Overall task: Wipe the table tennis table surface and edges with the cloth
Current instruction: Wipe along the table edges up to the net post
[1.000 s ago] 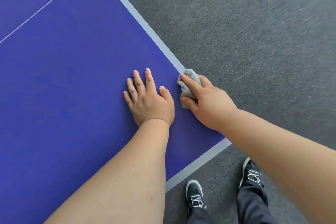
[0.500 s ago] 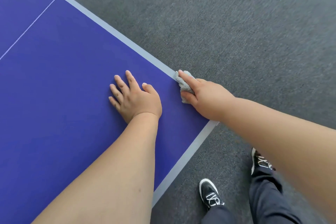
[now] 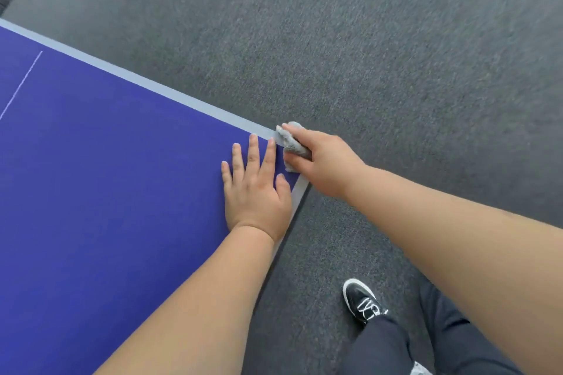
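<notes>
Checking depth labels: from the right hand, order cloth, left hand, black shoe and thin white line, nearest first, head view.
1. cloth, in right hand
2. left hand, beside it, on table
3. black shoe, below, on carpet
4. thin white line, far left

The table (image 3: 106, 192) had a smooth, matt blue top that looked painted, with only a faint sheen and no grain showing. The band (image 3: 182, 98) along the table's rim was pale grey, equally smooth and matt. At the table's corner the cloth (image 3: 293, 143) was a soft grey fabric, nubbly and crumpled. The carpet (image 3: 365, 55) around the table was dark grey, short-piled and rough, with a speckled texture. Just off the table's near edge, the shoe (image 3: 358, 298) looked like slightly glossy black leather or synthetic, with a white rubbery sole and white laces. The trousers (image 3: 380, 344) above it were a dark, matt fabric.
</notes>
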The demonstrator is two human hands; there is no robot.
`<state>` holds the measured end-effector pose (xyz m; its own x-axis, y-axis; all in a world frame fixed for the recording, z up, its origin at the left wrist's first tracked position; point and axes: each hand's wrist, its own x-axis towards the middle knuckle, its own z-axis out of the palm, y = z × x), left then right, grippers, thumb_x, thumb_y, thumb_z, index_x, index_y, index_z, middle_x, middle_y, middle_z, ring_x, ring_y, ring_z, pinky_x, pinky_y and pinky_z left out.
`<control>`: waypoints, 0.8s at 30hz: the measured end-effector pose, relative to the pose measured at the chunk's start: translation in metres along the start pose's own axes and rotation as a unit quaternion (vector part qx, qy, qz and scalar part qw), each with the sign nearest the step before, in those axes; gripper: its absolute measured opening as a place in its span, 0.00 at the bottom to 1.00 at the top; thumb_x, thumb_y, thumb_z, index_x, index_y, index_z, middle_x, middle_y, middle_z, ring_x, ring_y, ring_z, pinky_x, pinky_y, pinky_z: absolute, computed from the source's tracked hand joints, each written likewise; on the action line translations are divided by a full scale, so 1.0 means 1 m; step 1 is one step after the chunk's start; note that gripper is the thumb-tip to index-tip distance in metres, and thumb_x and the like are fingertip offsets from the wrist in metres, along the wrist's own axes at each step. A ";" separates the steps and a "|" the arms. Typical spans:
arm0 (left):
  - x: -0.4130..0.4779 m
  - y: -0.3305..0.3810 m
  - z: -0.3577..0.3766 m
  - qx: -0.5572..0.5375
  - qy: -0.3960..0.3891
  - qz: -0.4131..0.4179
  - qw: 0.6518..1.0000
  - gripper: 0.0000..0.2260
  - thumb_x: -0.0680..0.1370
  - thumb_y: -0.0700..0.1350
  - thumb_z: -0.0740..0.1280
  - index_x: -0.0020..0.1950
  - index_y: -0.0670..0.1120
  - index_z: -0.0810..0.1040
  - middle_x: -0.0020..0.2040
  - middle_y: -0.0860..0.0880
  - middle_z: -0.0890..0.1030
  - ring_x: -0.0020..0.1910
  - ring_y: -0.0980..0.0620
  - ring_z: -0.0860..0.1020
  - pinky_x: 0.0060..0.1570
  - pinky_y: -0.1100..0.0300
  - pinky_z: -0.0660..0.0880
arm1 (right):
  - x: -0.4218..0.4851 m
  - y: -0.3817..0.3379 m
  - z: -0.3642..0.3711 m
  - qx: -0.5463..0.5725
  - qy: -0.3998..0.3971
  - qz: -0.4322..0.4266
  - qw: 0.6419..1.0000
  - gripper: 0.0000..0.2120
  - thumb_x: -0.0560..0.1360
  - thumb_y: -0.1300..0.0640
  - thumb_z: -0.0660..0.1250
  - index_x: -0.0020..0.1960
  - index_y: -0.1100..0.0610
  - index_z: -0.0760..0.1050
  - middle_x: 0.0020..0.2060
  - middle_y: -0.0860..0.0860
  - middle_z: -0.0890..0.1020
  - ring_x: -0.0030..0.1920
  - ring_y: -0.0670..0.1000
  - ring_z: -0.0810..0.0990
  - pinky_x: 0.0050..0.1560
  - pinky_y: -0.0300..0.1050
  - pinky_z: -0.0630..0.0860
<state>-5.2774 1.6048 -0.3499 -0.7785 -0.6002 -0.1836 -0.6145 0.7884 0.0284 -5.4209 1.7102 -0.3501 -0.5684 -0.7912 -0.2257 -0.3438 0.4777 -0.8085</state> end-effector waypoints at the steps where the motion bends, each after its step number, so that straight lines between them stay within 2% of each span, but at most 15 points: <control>1: 0.001 0.000 0.001 0.006 0.001 0.023 1.000 0.32 0.79 0.56 0.44 0.85 0.56 0.53 0.86 0.50 0.50 0.84 0.43 0.46 0.81 0.40 0.45 | -0.013 0.006 0.003 0.041 0.047 0.001 0.998 0.25 0.81 0.51 0.69 0.77 0.46 0.71 0.68 0.49 0.79 0.68 0.52 0.77 0.70 0.51 0.72; 3: 0.001 0.002 0.002 0.007 -0.001 0.052 0.999 0.31 0.80 0.55 0.45 0.85 0.56 0.54 0.86 0.50 0.52 0.84 0.42 0.48 0.81 0.38 0.46 | -0.045 0.013 0.017 0.095 0.124 0.022 0.987 0.23 0.81 0.56 0.69 0.75 0.48 0.73 0.70 0.48 0.78 0.71 0.50 0.74 0.72 0.50 0.70; 4: 0.002 0.003 0.002 0.003 0.003 0.054 0.999 0.30 0.80 0.54 0.46 0.85 0.56 0.54 0.86 0.50 0.52 0.84 0.42 0.48 0.81 0.38 0.46 | -0.059 0.013 0.023 0.117 0.133 0.042 0.983 0.24 0.81 0.56 0.68 0.77 0.47 0.71 0.73 0.48 0.74 0.74 0.50 0.71 0.75 0.48 0.67; 6: 0.004 0.003 0.000 -0.003 0.000 0.048 0.999 0.31 0.80 0.54 0.46 0.85 0.56 0.54 0.86 0.51 0.51 0.84 0.43 0.48 0.81 0.39 0.45 | -0.069 0.005 0.036 0.138 0.093 0.080 0.983 0.30 0.83 0.54 0.66 0.82 0.44 0.61 0.82 0.50 0.61 0.81 0.50 0.57 0.80 0.46 0.58; 8: 0.004 0.003 -0.001 -0.007 -0.001 0.039 0.999 0.31 0.80 0.55 0.46 0.85 0.57 0.53 0.86 0.52 0.50 0.84 0.44 0.47 0.81 0.40 0.45 | -0.053 -0.005 0.040 0.143 0.058 0.099 0.983 0.32 0.84 0.51 0.63 0.84 0.44 0.53 0.84 0.53 0.50 0.83 0.52 0.49 0.82 0.51 0.53; 10: 0.005 0.003 -0.002 -0.014 0.003 0.037 0.999 0.31 0.79 0.55 0.46 0.84 0.57 0.54 0.86 0.52 0.50 0.84 0.45 0.47 0.81 0.41 0.44 | -0.029 -0.012 0.036 0.143 0.065 0.115 0.981 0.32 0.84 0.51 0.61 0.84 0.44 0.51 0.82 0.56 0.50 0.83 0.56 0.50 0.82 0.56 0.53; 13: 0.006 0.002 -0.001 -0.029 0.016 0.039 0.999 0.31 0.79 0.55 0.46 0.84 0.57 0.56 0.85 0.52 0.52 0.84 0.45 0.48 0.82 0.41 0.45 | -0.014 -0.007 0.035 0.145 0.121 0.109 0.976 0.29 0.84 0.53 0.62 0.83 0.47 0.57 0.79 0.56 0.60 0.80 0.57 0.59 0.80 0.54 0.57; 15: 0.006 0.001 0.001 -0.036 0.026 0.037 0.998 0.31 0.79 0.55 0.46 0.84 0.57 0.57 0.85 0.52 0.53 0.84 0.46 0.49 0.82 0.41 0.45 | -0.020 -0.005 0.046 0.190 0.168 0.099 0.962 0.28 0.85 0.54 0.61 0.83 0.49 0.58 0.78 0.55 0.62 0.80 0.56 0.58 0.81 0.52 0.55; 17: 0.006 0.001 0.003 -0.042 0.028 0.040 0.998 0.31 0.79 0.55 0.47 0.84 0.58 0.57 0.85 0.52 0.54 0.84 0.46 0.49 0.82 0.42 0.45 | -0.037 -0.011 0.066 0.253 0.178 0.117 0.944 0.30 0.86 0.52 0.58 0.84 0.45 0.50 0.83 0.52 0.52 0.83 0.52 0.47 0.81 0.46 0.45; 19: 0.007 0.001 0.003 -0.050 0.025 0.042 0.998 0.30 0.79 0.54 0.49 0.84 0.58 0.57 0.85 0.53 0.54 0.84 0.46 0.49 0.82 0.43 0.44 | -0.062 -0.017 0.088 0.282 0.152 0.115 0.940 0.32 0.87 0.52 0.55 0.84 0.43 0.40 0.84 0.48 0.40 0.82 0.46 0.35 0.81 0.45 0.39; 21: 0.008 0.000 0.002 -0.052 0.022 0.039 0.998 0.30 0.80 0.52 0.50 0.84 0.59 0.57 0.85 0.53 0.53 0.84 0.46 0.49 0.82 0.43 0.43 | -0.083 -0.022 0.102 0.297 0.112 0.088 0.944 0.32 0.88 0.52 0.52 0.83 0.44 0.36 0.83 0.46 0.37 0.81 0.43 0.32 0.82 0.47 0.37; 24: 0.010 0.001 0.003 -0.053 0.024 0.036 0.998 0.30 0.79 0.52 0.50 0.84 0.59 0.56 0.85 0.54 0.53 0.84 0.47 0.49 0.82 0.43 0.43 | -0.077 -0.019 0.094 0.318 0.103 0.098 0.937 0.31 0.88 0.53 0.50 0.83 0.46 0.35 0.83 0.49 0.36 0.81 0.46 0.30 0.82 0.49 0.35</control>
<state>-5.2853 1.6004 -0.3545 -0.8248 -0.5501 -0.1310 -0.5648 0.8126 0.1439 -5.3004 1.7260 -0.3690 -0.7293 -0.5893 -0.3476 0.2608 0.2301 -0.9376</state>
